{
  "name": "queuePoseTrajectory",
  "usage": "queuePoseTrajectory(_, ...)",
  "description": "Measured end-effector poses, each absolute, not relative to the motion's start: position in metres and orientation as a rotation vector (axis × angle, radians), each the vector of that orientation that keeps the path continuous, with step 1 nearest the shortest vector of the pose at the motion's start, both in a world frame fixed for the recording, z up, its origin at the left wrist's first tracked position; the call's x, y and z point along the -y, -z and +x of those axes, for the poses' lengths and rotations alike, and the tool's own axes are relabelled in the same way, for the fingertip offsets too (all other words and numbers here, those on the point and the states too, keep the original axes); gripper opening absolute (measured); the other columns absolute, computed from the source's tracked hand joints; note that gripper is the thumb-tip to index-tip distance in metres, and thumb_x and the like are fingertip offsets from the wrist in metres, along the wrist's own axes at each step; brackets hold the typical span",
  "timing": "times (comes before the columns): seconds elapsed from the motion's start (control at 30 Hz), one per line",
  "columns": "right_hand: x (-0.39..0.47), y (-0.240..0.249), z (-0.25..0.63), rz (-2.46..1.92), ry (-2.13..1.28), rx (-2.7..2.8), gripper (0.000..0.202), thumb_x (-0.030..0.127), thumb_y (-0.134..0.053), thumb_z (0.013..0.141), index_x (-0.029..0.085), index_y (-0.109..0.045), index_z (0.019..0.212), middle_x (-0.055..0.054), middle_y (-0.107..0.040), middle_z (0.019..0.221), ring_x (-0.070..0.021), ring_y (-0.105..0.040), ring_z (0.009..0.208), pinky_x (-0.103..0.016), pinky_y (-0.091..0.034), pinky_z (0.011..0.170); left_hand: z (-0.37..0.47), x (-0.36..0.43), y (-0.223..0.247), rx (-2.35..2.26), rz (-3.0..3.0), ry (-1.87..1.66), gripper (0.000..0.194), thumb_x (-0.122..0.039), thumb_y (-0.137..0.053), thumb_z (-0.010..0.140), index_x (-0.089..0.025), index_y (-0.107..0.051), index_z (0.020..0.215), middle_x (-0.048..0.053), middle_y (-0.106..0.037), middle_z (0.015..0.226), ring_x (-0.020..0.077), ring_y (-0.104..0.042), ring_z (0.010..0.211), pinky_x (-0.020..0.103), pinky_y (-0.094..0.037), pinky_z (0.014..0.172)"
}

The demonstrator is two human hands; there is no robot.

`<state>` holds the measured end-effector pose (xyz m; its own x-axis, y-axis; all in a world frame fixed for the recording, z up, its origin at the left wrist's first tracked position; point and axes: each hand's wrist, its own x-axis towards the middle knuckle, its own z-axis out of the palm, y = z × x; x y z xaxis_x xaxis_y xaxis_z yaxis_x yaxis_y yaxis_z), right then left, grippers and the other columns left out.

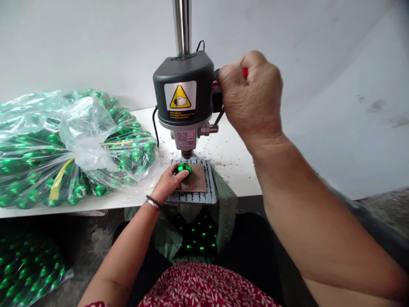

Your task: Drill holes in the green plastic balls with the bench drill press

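A small drill press point(183, 91) with a dark grey head and a yellow warning label stands on the white table. Beneath its bit, my left hand point(168, 181) grips a shiny green ball point(184, 169) between thumb and fingers. The ball rests on a brown board point(196, 181) laid over the slotted metal base point(210, 194). The thin drill bit meets or stands just in front of the ball; which one I cannot tell. My right hand point(254, 96) is closed around the press's feed lever, whose red tip point(245, 73) shows between the fingers.
A clear plastic bag point(89, 136) full of green balls lies on the table at left. Another bag of green balls point(28, 268) is on the floor. Below the table edge, a green woven sack point(226, 200) hangs with green balls inside. Dark shavings dot the white table point(239, 170).
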<state>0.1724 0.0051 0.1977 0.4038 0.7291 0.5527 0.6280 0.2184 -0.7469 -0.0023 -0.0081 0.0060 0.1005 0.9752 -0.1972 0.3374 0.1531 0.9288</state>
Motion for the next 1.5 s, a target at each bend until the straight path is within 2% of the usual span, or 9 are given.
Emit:
queuePoseTrajectory(0.13,-0.004,-0.197,0.173,-1.458,-0.111,1.306,0.04,0.028,-0.053,0.093,0.018,-0.027,0.064,0.007,-0.023,0.059,-0.0055,-0.019,0.06,-0.022,-0.02,0.064,-0.004,0.008,-0.001,-1.433,1.423,-0.774,0.054,-0.037,-0.067,0.082,-0.017,-0.058,0.131,-0.002,-0.062,0.082,0.0069,-0.049,0.053,0.02,-0.043,0.051)
queuePoseTrajectory(0.27,-0.005,-0.197,0.173,-1.453,-0.119,1.309,0.039,0.027,-0.052,0.094,0.017,-0.027,0.065,0.007,-0.025,0.059,-0.005,-0.02,0.06,-0.022,-0.021,0.064,0.0,0.012,-0.001,-1.509,1.639,-0.772,0.052,-0.034,-0.073,0.077,-0.02,-0.063,0.127,0.002,-0.07,0.099,0.0163,-0.064,0.084,0.027,-0.053,0.077)
queuePoseTrajectory(0.33,-0.005,-0.198,0.173,-1.444,-0.123,1.306,0.039,0.026,-0.052,0.094,0.017,-0.028,0.065,0.007,-0.026,0.059,-0.0047,-0.021,0.06,-0.022,-0.021,0.064,0.004,0.015,0.0,-1.527,1.739,-0.763,0.052,-0.033,-0.073,0.077,-0.02,-0.064,0.127,0.003,-0.072,0.107,0.0202,-0.066,0.097,0.031,-0.051,0.089)
queuePoseTrajectory(0.43,-0.002,-0.197,0.173,-1.428,-0.145,1.297,0.039,0.025,-0.054,0.093,0.018,-0.028,0.064,0.007,-0.026,0.058,-0.0047,-0.021,0.06,-0.023,-0.022,0.064,0.009,0.019,0.003,-1.554,1.785,-0.754,0.055,-0.033,-0.071,0.081,-0.019,-0.06,0.133,0.007,-0.072,0.119,0.0229,-0.066,0.105,0.034,-0.049,0.096)
queuePoseTrajectory(0.6,0.006,-0.187,0.173,-1.322,-0.139,1.31,0.035,0.024,-0.054,0.092,0.018,-0.031,0.066,0.008,-0.03,0.059,-0.0029,-0.024,0.059,-0.021,-0.025,0.066,0.011,0.022,0.007,-1.618,1.787,-0.725,0.06,-0.035,-0.069,0.083,-0.019,-0.056,0.14,0.009,-0.071,0.123,0.0255,-0.065,0.108,0.037,-0.05,0.096)
queuePoseTrajectory(0.77,0.011,-0.172,0.176,-1.226,-0.054,1.346,0.026,0.029,-0.054,0.09,0.016,-0.04,0.073,0.009,-0.035,0.062,-0.0005,-0.03,0.06,-0.02,-0.03,0.07,0.012,0.025,0.003,-1.629,1.782,-0.702,0.056,-0.035,-0.068,0.083,-0.021,-0.057,0.137,0.007,-0.072,0.115,0.0246,-0.066,0.103,0.035,-0.05,0.091)
queuePoseTrajectory(1.0,0.018,-0.155,0.18,-1.107,0.067,1.387,0.026,0.036,-0.05,0.091,0.016,-0.044,0.076,0.008,-0.035,0.062,-0.0007,-0.029,0.059,-0.018,-0.028,0.061,0.013,0.027,0.004,-1.63,1.734,-0.704,0.059,-0.04,-0.068,0.083,-0.023,-0.057,0.138,0.004,-0.073,0.102,0.0217,-0.065,0.089,0.032,-0.049,0.081)
queuePoseTrajectory(1.5,0.035,-0.131,0.178,-1.077,0.192,1.393,0.019,0.033,-0.049,0.083,0.017,-0.045,0.074,0.005,-0.04,0.062,-0.003,-0.035,0.057,-0.021,-0.032,0.056,0.011,0.024,0.009,-1.582,1.734,-0.749,0.058,-0.038,-0.071,0.08,-0.022,-0.06,0.135,0.005,-0.074,0.103,0.0229,-0.066,0.091,0.032,-0.051,0.084)
